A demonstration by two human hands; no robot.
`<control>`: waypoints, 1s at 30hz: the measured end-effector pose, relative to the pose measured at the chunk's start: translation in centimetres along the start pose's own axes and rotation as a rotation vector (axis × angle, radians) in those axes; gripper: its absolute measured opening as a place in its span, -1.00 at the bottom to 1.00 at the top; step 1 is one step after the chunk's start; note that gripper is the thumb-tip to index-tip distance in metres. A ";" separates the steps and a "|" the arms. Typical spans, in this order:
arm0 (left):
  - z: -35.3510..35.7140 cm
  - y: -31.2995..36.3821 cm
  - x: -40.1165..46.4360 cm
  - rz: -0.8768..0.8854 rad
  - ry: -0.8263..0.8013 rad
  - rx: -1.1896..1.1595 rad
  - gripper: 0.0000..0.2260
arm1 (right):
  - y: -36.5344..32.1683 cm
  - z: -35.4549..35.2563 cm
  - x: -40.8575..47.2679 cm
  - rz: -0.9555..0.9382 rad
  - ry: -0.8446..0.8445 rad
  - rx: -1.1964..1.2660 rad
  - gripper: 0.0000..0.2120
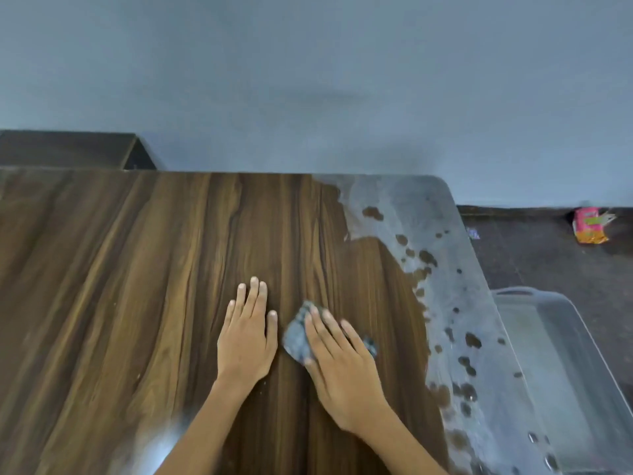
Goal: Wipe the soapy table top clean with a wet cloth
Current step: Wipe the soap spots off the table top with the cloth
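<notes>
while both bare forearms reach up from the bottom edge of the frame, the left hand [247, 337] lies flat near the centre, fingers straight and close together, palm pressed on the dark brown wood-grain table top [144, 269] and holding nothing. just right of it, not quite touching, the right hand [337, 365] angles toward the upper left, its fingers stretched out flat over a small crumpled grey-blue wet cloth [297, 335], pressing it down onto the wood; the cloth pokes out on both sides of the fingers. along the right side of the table runs a pale grey soapy film [486, 337], broken by dark blotches. at the right edge, lower than the table, sits a clear plastic tub [561, 354] with rounded corners. a crumpled pink and orange wrapper [590, 229] lies on the dark floor in the right of the frame.
</notes>
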State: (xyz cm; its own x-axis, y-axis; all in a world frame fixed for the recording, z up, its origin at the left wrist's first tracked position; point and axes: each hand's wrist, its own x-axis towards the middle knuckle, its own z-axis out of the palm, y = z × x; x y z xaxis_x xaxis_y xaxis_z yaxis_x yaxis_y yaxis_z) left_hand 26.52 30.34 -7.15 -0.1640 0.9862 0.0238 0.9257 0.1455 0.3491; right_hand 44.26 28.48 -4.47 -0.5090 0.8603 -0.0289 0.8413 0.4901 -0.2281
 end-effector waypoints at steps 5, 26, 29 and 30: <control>0.3 0.6 3.4 0.009 -0.008 -0.004 -0.37 | 6.7 -1.5 5.4 0.274 0.062 -0.107 -0.50; 0.7 -0.2 13.9 0.132 -0.016 0.073 -0.45 | 13.5 -3.2 22.3 0.498 0.024 -0.108 -0.47; 0.5 0.0 14.9 0.130 -0.026 0.073 -0.50 | 10.1 -2.1 24.9 0.391 0.034 -0.088 -0.47; 0.4 0.0 15.2 0.128 -0.029 0.067 -0.52 | 8.8 -1.7 24.3 0.307 0.044 -0.087 -0.48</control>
State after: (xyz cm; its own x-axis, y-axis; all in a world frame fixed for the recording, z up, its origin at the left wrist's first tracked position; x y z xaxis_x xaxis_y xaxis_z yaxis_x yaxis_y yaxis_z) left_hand 24.18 45.41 -7.18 -0.0339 0.9988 0.0367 0.9594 0.0222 0.2812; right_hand 39.63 53.91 -5.52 -0.2218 0.9742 -0.0406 0.9678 0.2149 -0.1309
